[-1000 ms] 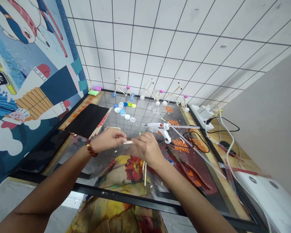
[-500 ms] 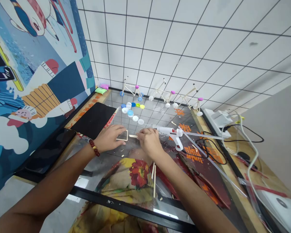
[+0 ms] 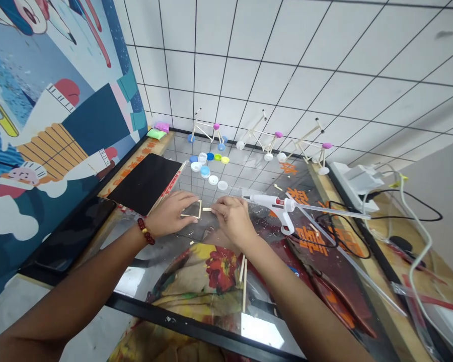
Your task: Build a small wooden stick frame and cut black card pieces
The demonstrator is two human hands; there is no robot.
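My left hand (image 3: 172,215) rests low over the glass tabletop, thumb and fingers closed around a small frame of wooden sticks (image 3: 200,209). Part of that frame is hidden under the hand. Just to its right, my right hand (image 3: 232,217) pinches a short piece of wooden stick (image 3: 207,209) that points toward the frame. A small gap seems to lie between the stick's end and the frame. Close on the right of my right hand lies a white glue gun (image 3: 272,202). Longer wooden sticks (image 3: 244,284) lie below my right wrist.
Bottle caps (image 3: 213,179) are scattered beyond my hands. Three stick models (image 3: 266,141) with cap feet stand along the tiled wall. A black sheet (image 3: 146,182) lies at left. Pliers (image 3: 335,291), cables (image 3: 419,206) and a power strip (image 3: 357,183) are at right.
The view has shifted slightly, so things at right appear farther right. The stick piece in my right hand has turned a little and sits slightly nearer the frame. My left hand keeps its hold.
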